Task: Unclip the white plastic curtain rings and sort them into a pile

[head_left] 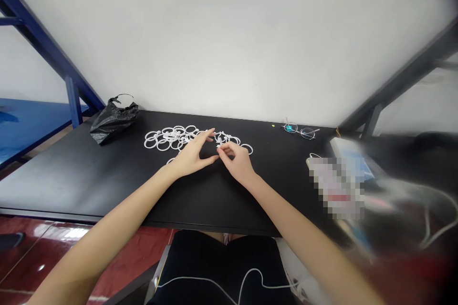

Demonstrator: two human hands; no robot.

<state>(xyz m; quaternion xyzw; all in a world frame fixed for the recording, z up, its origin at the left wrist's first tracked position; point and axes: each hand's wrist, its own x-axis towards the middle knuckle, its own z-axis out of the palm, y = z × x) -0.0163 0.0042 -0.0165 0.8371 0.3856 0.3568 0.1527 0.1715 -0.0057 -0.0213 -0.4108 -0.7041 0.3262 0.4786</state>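
Right hand (234,156): thumb and forefinger are pinched on a small white piece (219,142), held low over the table; whether it is joined to a ring cannot be told at this size.
Left hand (193,156): spread, thumb well apart from the fingers; it appears to hold nothing, though its far side is hidden. Its fingertips reach beside the rings nearest the right hand.
White rings, left heap (171,137): many, overlapping flat on the tabletop, beside and partly behind the left hand; one more shows only in part at the left wrist.
White rings, right cluster (234,139): a smaller group just beyond the right fingertips, partly covered by that hand.
Outermost ring (252,149): at the cluster's right edge, just beyond the right hand.
Black tabletop (272,195): smooth-looking, so a piece slipping from the narrow pinch could slide or bounce away.
Risk at the heap: the rings overlap, so lifting one might drag its neighbours along; a sweep of the left wrist could scatter those beside it.
Risk at the cluster: the two hands work close together, and a knuckle could push left and right rings into one another.
Eyeglasses (290,127): near the wall, well apart from both hands.
Black plastic bag (115,121): crumpled, at the tabletop's far left.
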